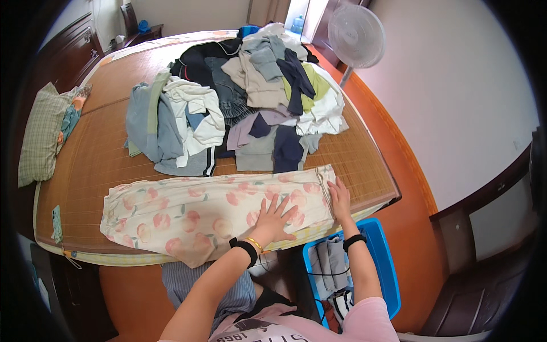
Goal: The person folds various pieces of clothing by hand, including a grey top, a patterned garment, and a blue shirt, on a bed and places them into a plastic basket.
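A cream garment printed with pink peaches (188, 213) lies stretched lengthwise along the near edge of the bed; it looks like a pair of trousers folded in a long strip. My left hand (275, 220) rests flat on its right half, fingers spread. At the garment's right end, my right hand (340, 196) touches the hem-like edge, its fingers extended and pointing away from me. Neither hand grasps the cloth. The garment's lower left part hangs slightly over the bed's edge.
Heaped clothes (265, 94) cover the middle of the bamboo mat (107, 145). A blue bin (386, 273) with rolled clothes (331, 265) stands below my right arm. A plaid pillow (40, 132) and a phone (57, 222) lie at left. A fan (356, 37) stands beyond the bed.
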`<state>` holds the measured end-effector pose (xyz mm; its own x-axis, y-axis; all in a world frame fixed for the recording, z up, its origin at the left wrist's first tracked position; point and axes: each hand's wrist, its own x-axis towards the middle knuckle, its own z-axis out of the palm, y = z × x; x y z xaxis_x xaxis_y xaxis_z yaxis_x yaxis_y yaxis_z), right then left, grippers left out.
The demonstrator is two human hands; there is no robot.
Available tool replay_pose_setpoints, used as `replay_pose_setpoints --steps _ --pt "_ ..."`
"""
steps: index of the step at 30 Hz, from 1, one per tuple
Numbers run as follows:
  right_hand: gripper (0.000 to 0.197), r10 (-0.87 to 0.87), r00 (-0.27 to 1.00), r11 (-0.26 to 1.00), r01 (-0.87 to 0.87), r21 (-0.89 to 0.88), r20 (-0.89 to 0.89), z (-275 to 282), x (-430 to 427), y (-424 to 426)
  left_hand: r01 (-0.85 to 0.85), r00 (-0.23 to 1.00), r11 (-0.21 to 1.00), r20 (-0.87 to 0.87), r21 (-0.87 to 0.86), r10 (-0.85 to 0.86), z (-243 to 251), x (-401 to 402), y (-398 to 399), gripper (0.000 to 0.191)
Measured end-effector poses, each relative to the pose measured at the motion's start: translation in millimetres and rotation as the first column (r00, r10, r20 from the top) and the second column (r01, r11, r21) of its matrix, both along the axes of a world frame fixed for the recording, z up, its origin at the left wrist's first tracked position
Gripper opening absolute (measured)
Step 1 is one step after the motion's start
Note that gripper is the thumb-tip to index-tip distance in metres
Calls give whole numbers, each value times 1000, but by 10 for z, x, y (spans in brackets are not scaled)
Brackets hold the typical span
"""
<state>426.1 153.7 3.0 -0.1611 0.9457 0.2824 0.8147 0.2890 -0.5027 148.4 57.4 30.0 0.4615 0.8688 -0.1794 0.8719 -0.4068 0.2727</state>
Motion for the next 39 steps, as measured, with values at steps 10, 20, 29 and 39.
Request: replay_pose_setpoints --steps 10,20,29,39 --pt "50 -122 992 971 112 -211 -33 625 -63 158 -28 999 998 32 49 26 -54 7 5 101" --pt "48 270 901 955 -295 24 340 464 -821 -211 -39 998 999 40 34 37 -67 20 -6 101" --pt "49 120 940 990 -138 35 318 145 -890 -279 -10 999 999 36 34 9 -69 6 -4 101" --pt "67 -154 982 979 137 -154 -109 462 -720 -88 35 976 999 215 -23 -29 185 -550 -9 64"
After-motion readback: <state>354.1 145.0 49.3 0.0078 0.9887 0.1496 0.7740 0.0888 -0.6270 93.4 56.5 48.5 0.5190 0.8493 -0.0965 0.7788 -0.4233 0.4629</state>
